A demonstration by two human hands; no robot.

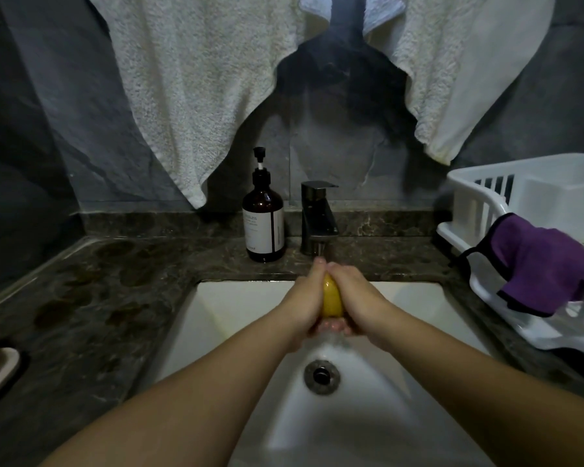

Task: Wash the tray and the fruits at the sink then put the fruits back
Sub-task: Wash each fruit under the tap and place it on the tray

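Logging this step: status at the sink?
Both hands, left hand and right hand, wrapped around yellow fruit. Fruit under faucet, over sink. Nothing in the way.

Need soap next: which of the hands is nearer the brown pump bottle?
Left. The left hand grips the yellow fruit on the pump bottle's side; the right hand grips it farther away.

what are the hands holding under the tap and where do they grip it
Both hands hold one yellow fruit over the sink. The left hand wraps its left side and the right hand its right side, fingers curled around it.
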